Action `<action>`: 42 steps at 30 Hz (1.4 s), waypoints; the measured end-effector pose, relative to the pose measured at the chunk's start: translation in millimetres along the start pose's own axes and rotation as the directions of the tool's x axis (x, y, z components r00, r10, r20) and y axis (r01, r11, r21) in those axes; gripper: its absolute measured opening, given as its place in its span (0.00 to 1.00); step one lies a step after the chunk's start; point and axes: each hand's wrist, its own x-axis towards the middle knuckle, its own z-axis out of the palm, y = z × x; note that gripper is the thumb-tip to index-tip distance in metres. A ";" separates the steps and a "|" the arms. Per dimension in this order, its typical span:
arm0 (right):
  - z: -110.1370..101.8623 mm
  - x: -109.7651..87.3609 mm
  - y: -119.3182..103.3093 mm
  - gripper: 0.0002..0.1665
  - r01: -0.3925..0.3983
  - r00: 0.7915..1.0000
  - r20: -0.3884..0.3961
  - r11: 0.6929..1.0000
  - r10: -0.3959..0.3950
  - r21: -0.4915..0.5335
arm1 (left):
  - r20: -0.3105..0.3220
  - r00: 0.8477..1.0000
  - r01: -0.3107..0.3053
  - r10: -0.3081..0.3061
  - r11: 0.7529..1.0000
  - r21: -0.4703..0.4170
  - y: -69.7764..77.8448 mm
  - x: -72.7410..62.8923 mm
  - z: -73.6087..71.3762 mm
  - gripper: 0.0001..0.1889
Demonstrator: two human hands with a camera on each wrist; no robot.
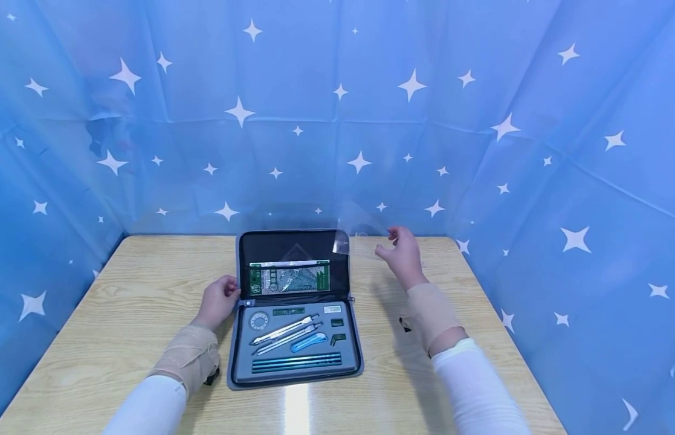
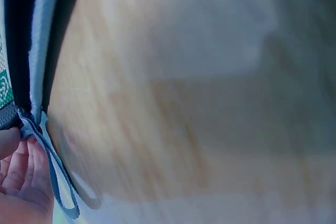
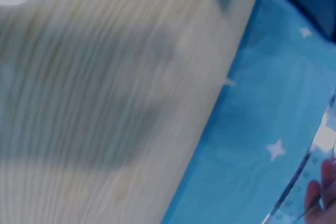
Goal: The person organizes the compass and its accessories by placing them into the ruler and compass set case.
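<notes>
An open zip case [image 1: 356, 356] of drawing tools lies on the table, its lid raised at the back. My left hand [image 1: 217, 300] is at the case's left side by the hinge; in the left wrist view, its thumb and fingers pinch the edge beside a grey loop strap [image 2: 59, 174]. Right of the lid, my right hand [image 1: 403, 257] holds up a clear plastic set square [image 1: 364, 244] between thumb and fingers. Printed marks along the set square [image 3: 294, 195] show in the right wrist view. Much of its outline is hard to see.
In the case's grey tray lie two compasses [image 1: 285, 331], a blue cutter [image 1: 309, 342], several pencils [image 1: 296, 362], a round dial [image 1: 258, 321] and an eraser [image 1: 332, 309]. A green-printed packet [image 1: 289, 279] sits in the lid pocket. Blue star-patterned curtain [image 1: 293, 151] surrounds the wooden table [image 1: 152, 272].
</notes>
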 end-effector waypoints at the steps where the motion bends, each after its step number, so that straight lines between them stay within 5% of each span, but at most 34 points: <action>1: 2.8 0.9 -3.3 0.28 0.007 1.000 0.023 1.000 -0.008 0.027 | -0.004 1.000 0.000 0.000 1.000 0.002 0.3 0.0 0.2 0.07; 8: 17.2 6.3 -20.1 0.12 0.107 0.990 0.073 0.978 -0.121 0.177 | -0.011 1.000 -0.016 0.016 1.000 0.000 -0.2 -0.2 1.7 0.07; 15: 22.6 8.6 -37.1 0.14 0.097 0.989 0.083 0.968 -0.119 0.230 | -0.003 1.000 0.010 -0.010 1.000 0.011 -0.3 1.0 0.9 0.08; 29: 44.0 9.1 -66.4 0.17 0.067 0.972 0.208 0.974 -0.114 0.218 | 0.010 1.000 0.002 -0.002 1.000 0.011 -0.1 1.7 -0.6 0.08; 42: 96.6 0.8 -105.2 0.15 0.142 0.929 0.324 0.981 -0.178 0.132 | 0.006 1.000 0.001 -0.001 1.000 -0.003 0.7 1.0 -1.3 0.07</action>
